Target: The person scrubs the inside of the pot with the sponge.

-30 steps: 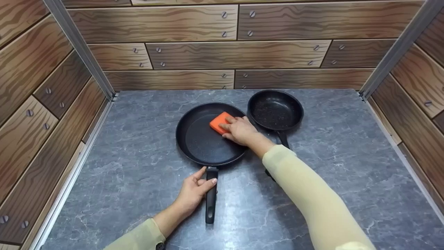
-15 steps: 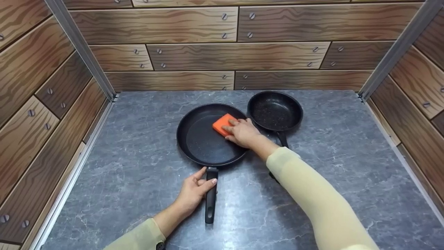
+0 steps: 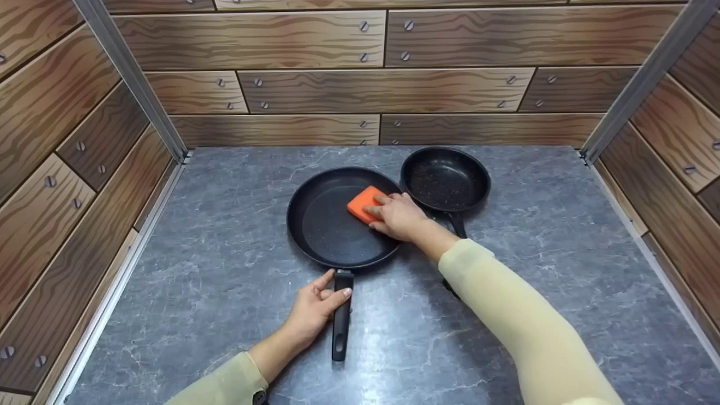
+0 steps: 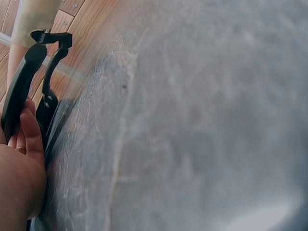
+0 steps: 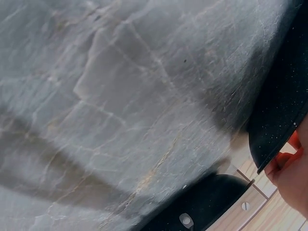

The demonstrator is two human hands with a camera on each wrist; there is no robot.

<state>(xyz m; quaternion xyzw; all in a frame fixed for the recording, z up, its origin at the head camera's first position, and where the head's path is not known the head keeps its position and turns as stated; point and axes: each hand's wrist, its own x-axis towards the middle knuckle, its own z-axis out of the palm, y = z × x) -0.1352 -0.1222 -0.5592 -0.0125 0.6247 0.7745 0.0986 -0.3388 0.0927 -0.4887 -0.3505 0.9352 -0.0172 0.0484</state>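
A large black frying pan point(image 3: 326, 230) lies on the table, its handle point(image 3: 340, 332) pointing toward the person. My left hand point(image 3: 312, 309) holds that handle near the pan, thumb on top and fingers at the left side. In the left wrist view the handle point(image 4: 21, 89) passes between the thumb side and fingers of the left hand point(image 4: 21, 168). My right hand point(image 3: 399, 216) grips an orange sponge point(image 3: 363, 204) against the right part of the pan's inside. The right wrist view shows the right hand point(image 5: 293, 178) partly behind the pan's wall point(image 5: 281, 106), with a bit of orange visible.
A smaller black frying pan point(image 3: 447, 180) stands at the back right, close beside the large one, with specks inside. The right forearm crosses over part of its handle point(image 3: 458, 225). Wood-patterned walls point(image 3: 315, 90) with metal corner posts enclose the grey marbled table point(image 3: 225, 225).
My right hand and the orange sponge have slid slightly right and toward the person inside the large pan. The left hand stays on the handle, and both pans keep their places.
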